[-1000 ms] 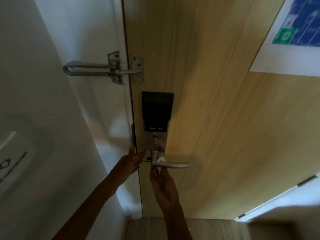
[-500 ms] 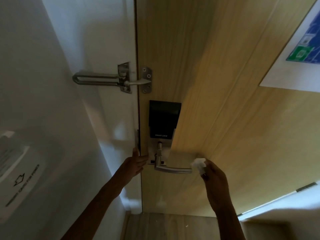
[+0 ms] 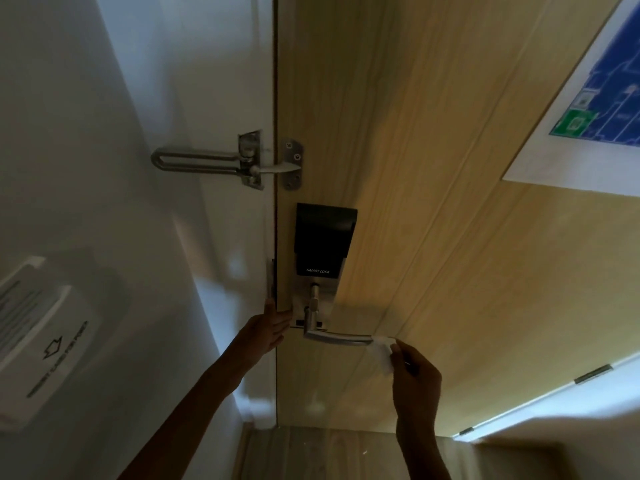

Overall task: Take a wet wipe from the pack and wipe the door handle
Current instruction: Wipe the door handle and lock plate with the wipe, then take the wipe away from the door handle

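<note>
A: Lower centre of the frame. We hold a white wet wipe (image 3: 382,353) pinched in the fingers of our right hand (image 3: 414,379), and the wipe touches the free end of the metal door handle (image 3: 337,337). The handle runs level, from its pivot under the black lock panel (image 3: 323,239) out toward the right.

B: And our left hand (image 3: 268,329)?

A: It lies flat, fingers loosely spread and holding nothing, against the door edge (image 3: 276,237) just left of the handle's pivot. We judge that it steadies the wooden door (image 3: 433,168).

B: Which step do we have in hand?

A: The wiping itself, as we read it. The wipe is out and on the handle, and the pack is not in view anywhere in the frame.

B: How much of the handle is done?

A: We cannot tell; no wet trace shows on the metal in this light.

B: What does the next move call for?

A: In our judgement, closing the wipe around the bar rather than only touching its tip, then drawing it along the full length toward the pivot, underside included. The pinch must stay firm so that the thin wipe does not slip off the end. The latch bar (image 3: 207,164), at middle left of the frame, lies well apart from both hands.
</note>
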Motion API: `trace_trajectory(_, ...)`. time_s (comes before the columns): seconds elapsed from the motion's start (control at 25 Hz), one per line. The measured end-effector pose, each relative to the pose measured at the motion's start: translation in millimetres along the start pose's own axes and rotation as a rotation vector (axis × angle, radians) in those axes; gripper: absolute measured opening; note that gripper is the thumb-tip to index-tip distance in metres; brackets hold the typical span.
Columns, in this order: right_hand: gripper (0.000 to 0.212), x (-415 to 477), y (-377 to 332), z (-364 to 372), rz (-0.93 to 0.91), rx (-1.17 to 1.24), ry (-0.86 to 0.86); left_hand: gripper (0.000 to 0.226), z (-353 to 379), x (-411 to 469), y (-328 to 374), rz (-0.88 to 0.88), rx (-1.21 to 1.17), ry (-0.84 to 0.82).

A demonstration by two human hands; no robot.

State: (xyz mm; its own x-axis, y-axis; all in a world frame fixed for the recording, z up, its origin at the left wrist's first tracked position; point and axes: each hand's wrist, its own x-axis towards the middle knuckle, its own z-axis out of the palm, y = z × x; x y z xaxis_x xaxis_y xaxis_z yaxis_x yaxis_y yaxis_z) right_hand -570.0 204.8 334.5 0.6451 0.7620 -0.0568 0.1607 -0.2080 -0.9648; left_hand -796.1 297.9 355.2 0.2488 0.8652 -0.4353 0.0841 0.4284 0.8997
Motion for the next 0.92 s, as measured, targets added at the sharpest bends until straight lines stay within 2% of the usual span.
trace_trajectory(0.08, 0.017, -1.6, -9.9, 5.8, -0.068, -0.104, 0.02, 0.065, 0.0, -0.8, 0.7, 0.003, 0.005, -0.004)
trace_trajectory(0.2, 0.014, -3.7, -32.3, 15.4, -0.547, -0.295, 0.004, 0.066, -0.3, -0.2, 3.4, 0.001, 0.006, 0.01)
trace_trajectory(0.24, 0.011, -1.6, -40.1, 23.1, -0.627, -0.353, -0.044, 0.066, -0.9, 0.3, 4.7, -0.007, -0.007, 0.016)
trace_trajectory(0.32, 0.015, -3.5, -53.5, 46.0, -0.603, -0.518, -0.168, 0.069, -1.8, 0.1, 6.7, -0.039, -0.044, 0.028)
trace_trajectory(0.44, 0.017, -14.0, -54.1, 71.9, -0.602, -0.808, -0.246, 0.071, -1.9, 0.5, 7.1, -0.043, -0.05, 0.025)
trace_trajectory(0.6, 0.013, -2.2, -51.3, 38.3, -0.689, -0.752, -0.471, 0.063, 3.6, 0.2, -9.4, 0.019, -0.076, 0.076)
trace_trajectory(0.64, 0.012, 3.4, -49.0, 25.0, -0.673, -0.661, -0.476, 0.059, 5.4, 0.1, -18.4, 0.041, -0.091, 0.091)
trace_trajectory(0.68, 0.011, 8.7, -45.1, 9.6, -0.612, -0.519, -0.41, 0.056, 9.1, -0.6, -29.7, 0.049, -0.088, 0.092)
trace_trajectory(0.76, 0.012, 19.9, -32.3, -25.3, -0.397, -0.252, -0.192, 0.054, 19.6, 0.5, -56.7, 0.017, -0.029, 0.079)
trace_trajectory(0.92, 0.016, 27.1, 13.9, -93.1, 0.035, -0.092, -0.059, 0.053, 68.5, 0.8, -97.0, -0.066, 0.249, -0.009)
